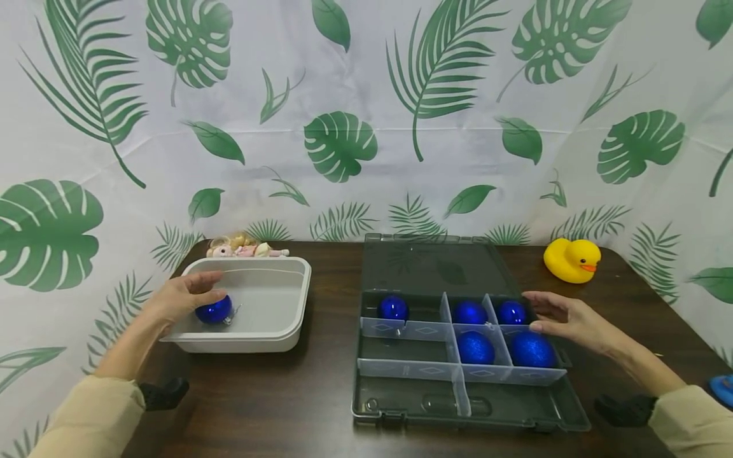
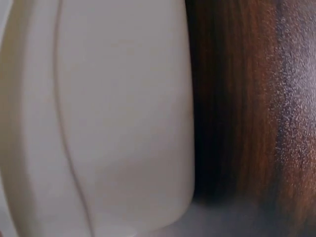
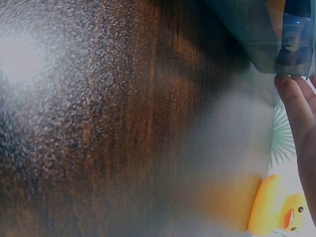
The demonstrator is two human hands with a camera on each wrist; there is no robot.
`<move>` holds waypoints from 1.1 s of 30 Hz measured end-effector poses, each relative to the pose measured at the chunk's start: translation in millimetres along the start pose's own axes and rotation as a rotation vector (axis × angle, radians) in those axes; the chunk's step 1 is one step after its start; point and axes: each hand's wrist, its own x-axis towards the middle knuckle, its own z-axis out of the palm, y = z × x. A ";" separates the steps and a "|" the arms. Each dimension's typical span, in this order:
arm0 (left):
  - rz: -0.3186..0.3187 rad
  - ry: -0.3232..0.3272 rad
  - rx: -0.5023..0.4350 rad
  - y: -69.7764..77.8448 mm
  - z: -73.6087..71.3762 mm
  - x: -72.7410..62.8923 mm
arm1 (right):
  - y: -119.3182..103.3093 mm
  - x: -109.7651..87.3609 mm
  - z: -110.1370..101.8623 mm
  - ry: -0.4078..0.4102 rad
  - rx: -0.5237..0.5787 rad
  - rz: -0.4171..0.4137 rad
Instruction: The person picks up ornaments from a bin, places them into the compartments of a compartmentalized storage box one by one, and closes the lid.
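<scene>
My left hand [image 1: 186, 296] reaches over the left side of a white tray [image 1: 246, 343], fingers extended. Just below its thumb, a shiny blue Christmas ball [image 1: 214, 312] lies in the tray. To the right stands a dark see-through organizer box [image 1: 401, 407] with clear dividers. Several blue balls sit in its compartments, including a shiny one [image 1: 393, 308] at back left and a large glittery one [image 1: 533, 349] at right. My right hand [image 1: 564, 321] is at the box's right side, beside the shiny ball [image 1: 511, 312] in the back right compartment, fingertips [image 3: 282, 81] right at the box wall.
The box's lid [image 1: 435, 264] lies folded back. A yellow rubber duck [image 1: 571, 261] stands at the back right of the brown table [image 1: 321, 394]. Behind the tray lies a blond doll [image 1: 246, 247]. A blue object [image 1: 723, 388] shows at the right edge.
</scene>
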 end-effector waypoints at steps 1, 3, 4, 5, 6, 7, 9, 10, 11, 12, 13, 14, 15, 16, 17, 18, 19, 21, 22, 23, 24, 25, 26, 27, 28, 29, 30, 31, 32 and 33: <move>0.001 -0.009 0.012 -1.2 0.4 0.5 | 0.1 0.2 0.2 -0.001 0.003 0.002; -0.003 -0.027 0.033 -3.2 1.4 1.5 | 0.1 0.5 0.4 -0.004 0.003 0.005; -0.004 -0.040 0.044 -3.7 1.8 2.0 | 0.2 0.4 0.4 -0.003 0.002 0.004; -0.004 -0.052 0.054 -4.0 2.1 2.5 | 0.3 0.2 0.4 -0.004 0.002 0.004; -0.005 -0.060 0.068 -4.3 2.3 3.1 | 0.3 0.0 0.3 -0.004 0.003 0.002; -0.008 -0.069 0.078 -4.3 2.5 3.6 | 0.3 -0.2 0.3 -0.003 0.002 0.001; -0.016 -0.079 0.097 -4.0 3.0 4.6 | 0.4 -0.5 0.3 -0.001 0.001 -0.002; -0.022 -0.081 0.109 -3.8 3.3 5.2 | 0.4 -0.6 0.3 0.000 0.002 -0.001; -0.028 -0.081 0.117 -3.4 3.6 5.7 | 0.3 -0.7 0.3 0.001 0.001 0.001; -0.034 -0.080 0.122 -2.9 4.0 5.9 | 0.1 -0.6 0.3 0.000 -0.001 0.004; -0.037 -0.078 0.133 -2.5 4.3 6.1 | 0.0 -0.4 0.3 0.000 -0.004 0.007; -0.043 -0.076 0.141 -1.9 4.7 6.2 | -0.3 -0.2 0.3 -0.001 -0.004 0.012; -0.049 -0.076 0.147 -1.2 5.0 6.0 | -0.5 0.0 0.3 -0.002 -0.008 0.016; -0.056 -0.074 0.151 0.1 5.4 5.5 | -0.7 0.3 0.3 -0.002 -0.011 0.020; -0.057 -0.070 0.159 1.4 6.0 4.9 | -0.9 0.7 0.2 -0.002 -0.017 0.022; -0.043 -0.061 0.165 2.7 6.8 4.3 | -1.0 1.2 0.2 -0.002 -0.022 0.024; -0.027 -0.049 0.167 4.9 8.4 3.3 | -0.7 1.4 0.1 -0.002 -0.027 0.026; 0.031 -0.017 0.150 12.7 12.6 0.5 | -0.2 2.1 0.0 -0.002 -0.037 0.031; 0.072 0.002 0.136 18.2 15.3 -1.3 | 0.1 2.4 -0.2 -0.002 -0.039 0.032; 0.116 0.022 0.135 24.6 18.4 -3.3 | 0.4 2.6 -0.2 -0.002 -0.040 0.034; 0.155 0.035 0.124 32.1 22.1 -5.2 | 0.6 2.6 -0.3 -0.003 -0.042 0.037; 0.183 0.038 0.106 40.7 26.3 -7.3 | 0.8 2.3 -0.5 -0.003 -0.042 0.041; 0.205 0.033 0.089 49.4 31.0 -9.3 | 0.8 2.0 -0.5 -0.002 -0.043 0.043; 0.222 0.016 0.065 57.7 36.3 -11.2 | 0.9 1.7 -0.6 -0.002 -0.044 0.045; 0.236 -0.002 0.048 65.7 42.5 -12.8 | 0.9 1.3 -0.6 -0.001 -0.048 0.048; 0.247 -0.023 0.036 73.3 49.3 -14.4 | 0.8 0.9 -0.5 -0.002 -0.053 0.051; 0.259 -0.051 0.008 80.1 57.0 -15.7 | 0.7 0.6 -0.5 -0.001 -0.057 0.054; 0.272 -0.076 -0.014 86.4 65.3 -17.0 | 0.8 0.4 -0.4 -0.001 -0.061 0.057; 0.286 -0.095 -0.030 91.9 74.1 -18.1 | 0.8 0.2 -0.2 0.000 -0.063 0.059; 0.303 -0.114 -0.047 96.5 83.4 -18.9 | 1.0 -0.1 -0.1 0.000 -0.063 0.060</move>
